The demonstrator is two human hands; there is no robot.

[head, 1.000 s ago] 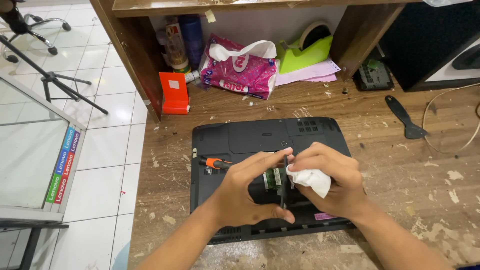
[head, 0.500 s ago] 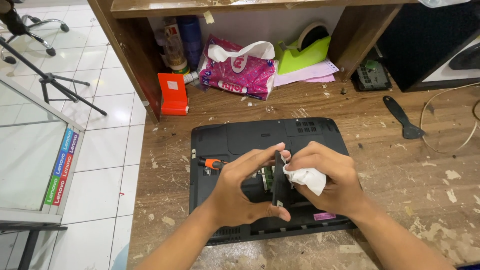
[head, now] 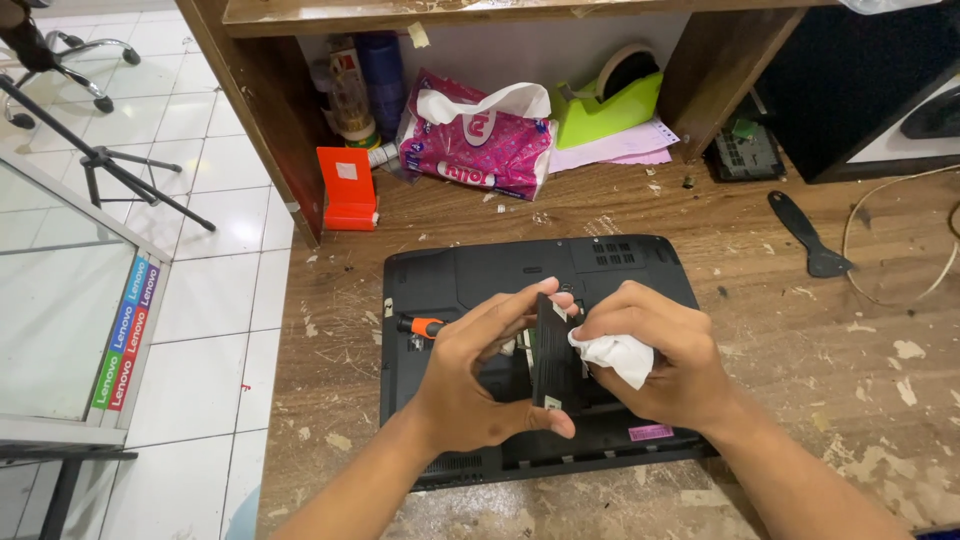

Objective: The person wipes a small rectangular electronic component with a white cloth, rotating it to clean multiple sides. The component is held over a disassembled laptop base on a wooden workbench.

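At frame centre the left hand [head: 470,385] fingers grip a dark panel [head: 553,350] upright over the laptop [head: 480,275]; the right hand [head: 665,365] fingers pinch a white cloth [head: 615,355] against it; wiping seems underway; next calls for a steady hold.

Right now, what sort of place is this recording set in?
Probably a small computer repair bench. An upturned black laptop lies on a scarred wooden table, a black spudger and green tape dispenser sit nearby, and the left hand holds a removed black panel.
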